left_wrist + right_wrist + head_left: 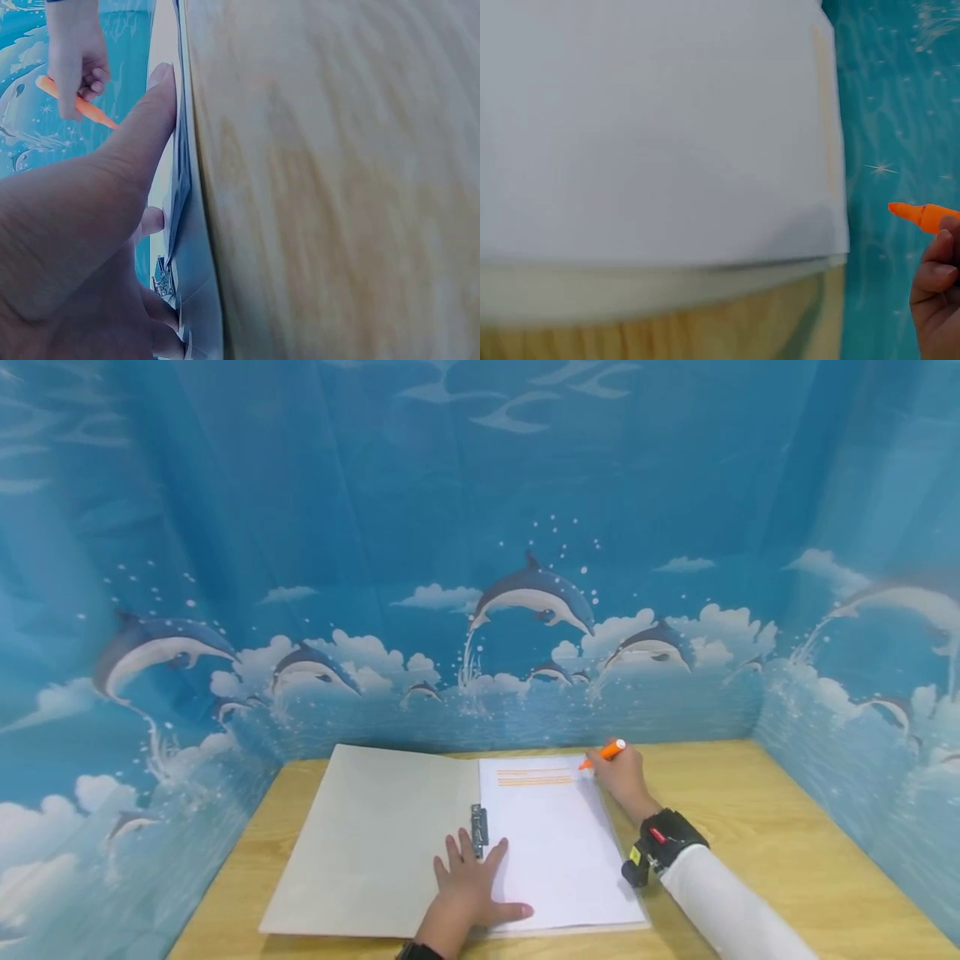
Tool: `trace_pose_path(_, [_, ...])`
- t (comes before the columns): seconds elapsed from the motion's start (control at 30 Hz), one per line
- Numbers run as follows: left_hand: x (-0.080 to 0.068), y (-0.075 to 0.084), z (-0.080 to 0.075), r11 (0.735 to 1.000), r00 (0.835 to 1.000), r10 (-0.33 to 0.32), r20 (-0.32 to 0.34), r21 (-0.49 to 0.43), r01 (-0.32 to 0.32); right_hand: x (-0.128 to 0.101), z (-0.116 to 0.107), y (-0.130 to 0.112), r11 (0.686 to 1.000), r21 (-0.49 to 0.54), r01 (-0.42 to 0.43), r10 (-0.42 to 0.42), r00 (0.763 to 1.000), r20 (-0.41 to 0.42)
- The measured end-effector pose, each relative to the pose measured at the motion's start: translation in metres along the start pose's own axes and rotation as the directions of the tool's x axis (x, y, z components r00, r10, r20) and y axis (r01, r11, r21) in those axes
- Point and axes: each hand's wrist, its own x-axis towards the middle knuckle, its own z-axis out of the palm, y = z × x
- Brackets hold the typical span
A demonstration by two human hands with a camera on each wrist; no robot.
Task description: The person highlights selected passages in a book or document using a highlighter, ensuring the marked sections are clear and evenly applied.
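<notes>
An orange highlighter (pixel 602 754) is pinched in my right hand (pixel 624 778), its tip over the top right of a white sheet of paper (pixel 558 852). Several orange lines (pixel 535 781) run across the top of that sheet. The paper lies on the right side of an open grey folder (pixel 390 839) with a metal clip (pixel 479 831) at its spine. My left hand (pixel 468 893) rests spread at the lower spine, its thumb on the paper's lower edge. In the right wrist view the highlighter (pixel 922 216) shows uncapped, its orange tip pointing left.
The folder lies on a wood-grain table (pixel 787 827). Behind and on both sides hangs a blue curtain (pixel 420 527) printed with dolphins and clouds. A black wrist camera strap (pixel 671 839) is on the right wrist, close to the paper's right edge.
</notes>
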Motion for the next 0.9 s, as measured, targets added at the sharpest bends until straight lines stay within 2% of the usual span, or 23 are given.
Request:
trace_pose_path(0.23, [-0.004, -0.001, -0.005, 1.0, 1.0, 0.004, 0.001, -0.017, -0.004, -0.012, -0.03, -0.01, 0.998, 0.052, -0.023, 0.019, 0.997, 0.078])
trace_pose_path(0.4, [-0.007, 0.001, -0.008, 1.0, 1.0, 0.008, 0.006, 0.001, -0.008, -0.025, -0.049, -0.015, 0.999, 0.035, -0.015, 0.011, 0.995, 0.099])
trace_pose_path(0.67, [-0.005, 0.003, -0.016, 0.999, 1.0, 0.006, -0.002, 0.04, -0.006, -0.039, -0.063, -0.024, 0.999, 0.037, -0.001, -0.004, 0.992, 0.129])
trace_pose_path(0.9, [0.004, 0.0, -0.006, 0.997, 0.999, 0.039, -0.015, 0.069, -0.038, -0.048, -0.071, -0.027, 1.0, 0.027, -0.006, 0.003, 0.989, 0.147])
